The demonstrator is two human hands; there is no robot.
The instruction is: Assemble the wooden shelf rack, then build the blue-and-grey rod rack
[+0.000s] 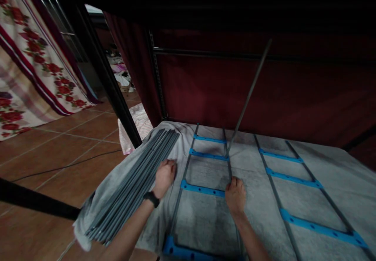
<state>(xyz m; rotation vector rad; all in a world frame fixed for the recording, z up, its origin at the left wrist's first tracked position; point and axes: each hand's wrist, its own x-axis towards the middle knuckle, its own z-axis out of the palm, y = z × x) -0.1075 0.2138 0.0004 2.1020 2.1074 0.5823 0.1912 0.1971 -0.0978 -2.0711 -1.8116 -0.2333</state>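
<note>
My left hand [166,175], a dark band on its wrist, is closed at the right side of a pile of grey tubes [138,182]. Whether anything is inside its curled fingers is hidden. At the right end of a blue crossbar [202,189], my right hand [235,194] is closed around the joint with a grey side tube [229,169]. This crossbar belongs to a ladder-like frame lying on the grey cloth. From the right end of another blue crossbar [207,155] a loose-looking grey tube [251,90] rises at a slant towards the back.
A second ladder-like frame with blue crossbars [293,177] lies to the right on the grey cloth [252,214]. Black metal posts [108,73] stand at the left, and a dark red curtain [199,89] hangs behind. A cable [67,166] crosses the tiled floor.
</note>
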